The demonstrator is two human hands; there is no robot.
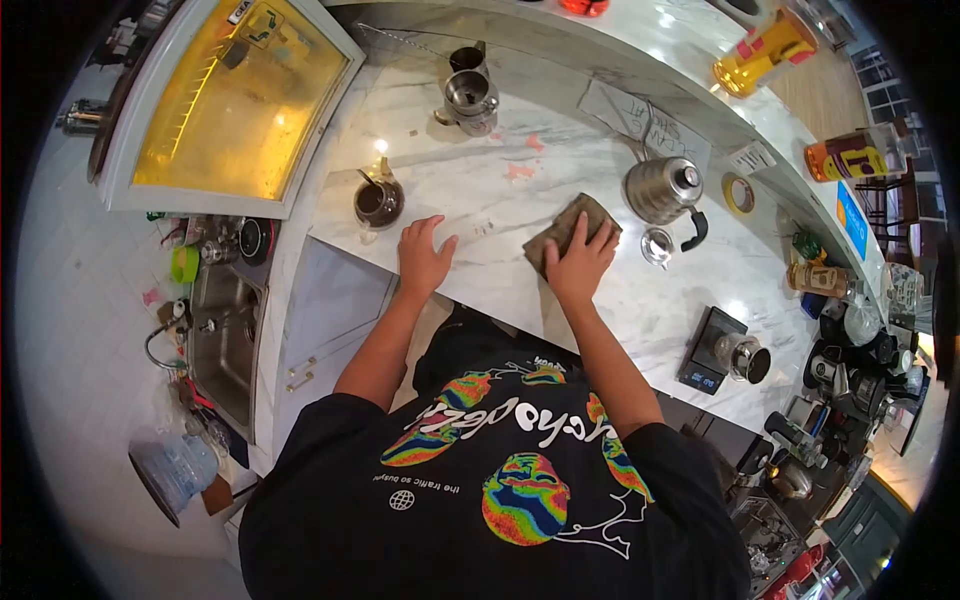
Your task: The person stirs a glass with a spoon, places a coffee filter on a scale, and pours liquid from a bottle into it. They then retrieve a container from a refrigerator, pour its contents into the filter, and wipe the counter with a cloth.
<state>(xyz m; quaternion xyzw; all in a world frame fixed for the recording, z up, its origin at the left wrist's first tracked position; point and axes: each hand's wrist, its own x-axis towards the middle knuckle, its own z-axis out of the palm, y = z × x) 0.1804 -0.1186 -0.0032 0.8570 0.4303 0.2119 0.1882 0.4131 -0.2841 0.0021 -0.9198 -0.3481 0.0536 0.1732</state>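
Observation:
My left hand rests palm down at the counter's near edge, fingers apart, holding nothing. Just beyond it stands a glass pot of dark liquid with a spoon handle sticking out. My right hand lies flat with spread fingers on a folded brown cloth, pressing it against the marble counter. To the right of the cloth are a steel gooseneck kettle with a black handle and a small glass lid. Pinkish stains mark the marble ahead of my hands.
Metal cups stand at the back. A digital scale with a small glass server sits on the right. Tape lies near the raised ledge, which holds bottles. A sink and yellow-paned cabinet are left.

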